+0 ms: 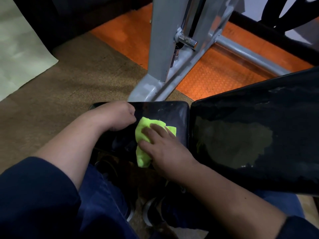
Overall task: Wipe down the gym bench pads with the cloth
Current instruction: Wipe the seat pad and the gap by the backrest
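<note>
A bright green cloth [143, 135] lies bunched on the small black seat pad [176, 116] at the middle of the view. My right hand [165, 150] presses down on the cloth with its fingers spread over it. My left hand [119, 116] rests as a closed fist on the left part of the same pad, beside the cloth and not holding it. The larger black back pad [259, 135] slopes up to the right, with a dull smeared patch on its surface.
A grey metal machine frame [165, 49] with a chrome pin stands just behind the seat pad. Orange studded floor mat [215, 78] lies behind, brown carpet [69, 80] to the left. My legs in dark blue trousers and my shoes are below the pad.
</note>
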Action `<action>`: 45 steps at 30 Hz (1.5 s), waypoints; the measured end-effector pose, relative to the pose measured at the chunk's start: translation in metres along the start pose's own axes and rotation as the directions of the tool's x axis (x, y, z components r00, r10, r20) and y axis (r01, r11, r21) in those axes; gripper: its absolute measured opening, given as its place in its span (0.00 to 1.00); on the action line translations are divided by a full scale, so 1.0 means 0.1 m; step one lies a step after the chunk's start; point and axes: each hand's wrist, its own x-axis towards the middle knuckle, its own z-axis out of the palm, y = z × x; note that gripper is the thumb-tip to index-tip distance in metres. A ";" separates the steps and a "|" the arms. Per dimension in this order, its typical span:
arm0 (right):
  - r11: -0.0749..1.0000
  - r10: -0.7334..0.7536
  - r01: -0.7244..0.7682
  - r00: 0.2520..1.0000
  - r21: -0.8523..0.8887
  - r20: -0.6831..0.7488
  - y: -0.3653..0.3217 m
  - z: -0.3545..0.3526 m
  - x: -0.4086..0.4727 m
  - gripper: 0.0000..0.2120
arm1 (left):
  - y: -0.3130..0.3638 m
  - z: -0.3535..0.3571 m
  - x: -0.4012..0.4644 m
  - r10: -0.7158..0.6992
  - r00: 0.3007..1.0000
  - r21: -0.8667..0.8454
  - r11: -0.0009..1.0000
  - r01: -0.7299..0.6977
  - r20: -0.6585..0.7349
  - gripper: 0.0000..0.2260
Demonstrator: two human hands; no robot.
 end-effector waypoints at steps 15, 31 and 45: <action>0.989 0.114 -0.108 0.992 0.100 -0.052 0.18 -0.02 0.16 0.27 | 0.02 -0.03 -0.01 0.012 1.000 -0.017 1.000 -0.011 0.021 0.10; 0.975 0.191 -0.191 0.982 0.110 0.007 0.27 -0.11 0.18 0.30 | -0.03 0.00 0.03 0.052 0.999 0.001 0.999 -0.052 0.000 0.11; 0.992 0.077 -0.074 0.997 0.101 -0.032 0.16 -0.04 0.41 0.26 | -0.06 0.04 0.09 0.065 0.997 0.027 0.998 -0.064 -0.028 0.10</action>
